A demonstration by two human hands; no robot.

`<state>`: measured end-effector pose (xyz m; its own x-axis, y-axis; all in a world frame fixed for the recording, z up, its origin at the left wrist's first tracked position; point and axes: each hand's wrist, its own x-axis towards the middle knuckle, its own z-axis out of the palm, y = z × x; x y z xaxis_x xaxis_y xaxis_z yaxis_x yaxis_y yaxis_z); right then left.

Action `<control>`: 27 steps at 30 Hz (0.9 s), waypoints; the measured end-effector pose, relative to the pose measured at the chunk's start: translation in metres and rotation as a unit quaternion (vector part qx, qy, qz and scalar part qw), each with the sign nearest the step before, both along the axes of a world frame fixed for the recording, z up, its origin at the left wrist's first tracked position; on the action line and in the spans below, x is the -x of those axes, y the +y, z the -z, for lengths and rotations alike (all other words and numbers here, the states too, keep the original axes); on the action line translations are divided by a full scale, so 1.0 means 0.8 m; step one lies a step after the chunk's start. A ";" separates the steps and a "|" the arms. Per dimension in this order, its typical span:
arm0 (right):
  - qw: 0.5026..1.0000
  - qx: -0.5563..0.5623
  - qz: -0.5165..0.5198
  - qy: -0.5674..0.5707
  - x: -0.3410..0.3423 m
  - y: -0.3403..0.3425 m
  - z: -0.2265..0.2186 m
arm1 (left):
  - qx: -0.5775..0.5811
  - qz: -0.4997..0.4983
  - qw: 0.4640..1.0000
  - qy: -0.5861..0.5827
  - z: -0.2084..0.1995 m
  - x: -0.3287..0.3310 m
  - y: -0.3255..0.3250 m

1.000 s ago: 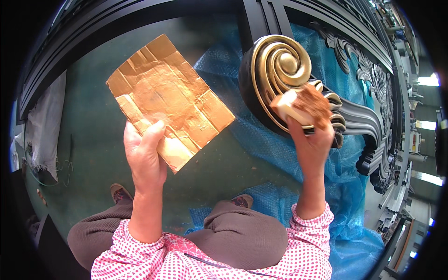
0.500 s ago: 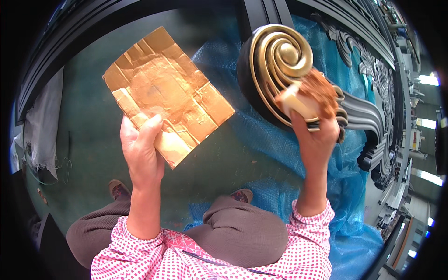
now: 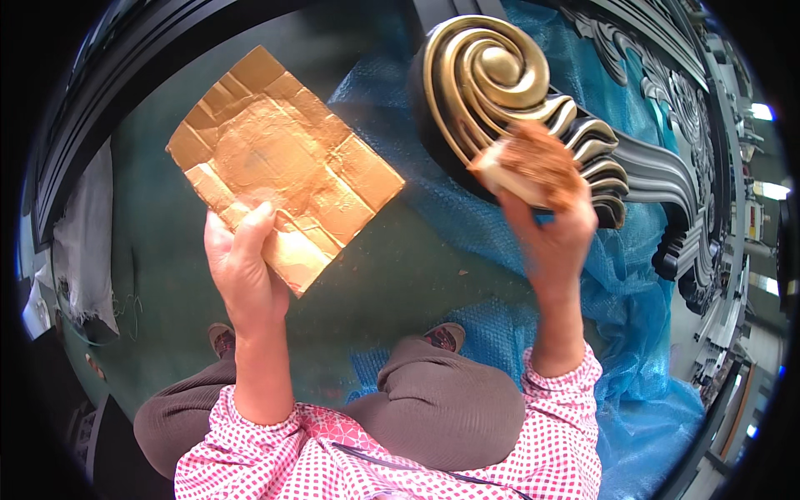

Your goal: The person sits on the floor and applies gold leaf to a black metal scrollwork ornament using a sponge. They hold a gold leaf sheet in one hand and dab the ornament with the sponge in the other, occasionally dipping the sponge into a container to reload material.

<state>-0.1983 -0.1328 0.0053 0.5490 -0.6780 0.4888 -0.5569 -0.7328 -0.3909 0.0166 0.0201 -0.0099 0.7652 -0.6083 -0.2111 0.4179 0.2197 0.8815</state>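
Observation:
My left hand [image 3: 243,262] grips the lower left edge of a creased cardboard sheet [image 3: 279,158] coated in gold paint, its thumb on top. A rounder, darker patch marks the middle of the sheet. In my right hand [image 3: 554,229] is a sponge pad [image 3: 527,162], cream on one side and coppery brown on the other, blurred by motion. It is in front of the lower part of a carved scroll [image 3: 487,71], black with gold highlights on its spiral and ribs. Whether the pad touches the scroll I cannot tell.
Blue bubble wrap [image 3: 637,333] lies under and beside the scroll. Black moulded frame parts [image 3: 108,108] curve along the far left. Silver-grey carved pieces [image 3: 687,142] stand at the right. A whitish cloth [image 3: 87,242] hangs at left above the green floor [image 3: 358,292].
My right hand has drawn the pad slightly left, uncovering more of the scroll's gold ribs. The cardboard has shifted a little to the left, and the whole view has moved slightly.

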 end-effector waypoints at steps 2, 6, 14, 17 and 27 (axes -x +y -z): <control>0.998 0.044 -0.043 -0.003 -0.019 -0.004 0.000 | 0.003 0.002 1.000 -0.003 0.002 -0.001 0.001; 0.997 0.063 -0.023 0.030 0.023 -0.004 -0.003 | -0.003 -0.004 1.000 -0.003 0.003 -0.008 0.012; 0.999 0.007 -0.014 -0.031 0.004 0.011 0.001 | -0.003 0.025 1.000 -0.007 0.009 0.002 0.002; 0.998 0.053 -0.032 0.005 -0.004 0.000 0.001 | -0.010 0.009 1.000 -0.010 0.003 0.005 0.000; 0.996 0.053 -0.031 -0.062 -0.046 -0.034 -0.005 | 0.018 0.022 1.000 0.009 0.006 0.001 0.005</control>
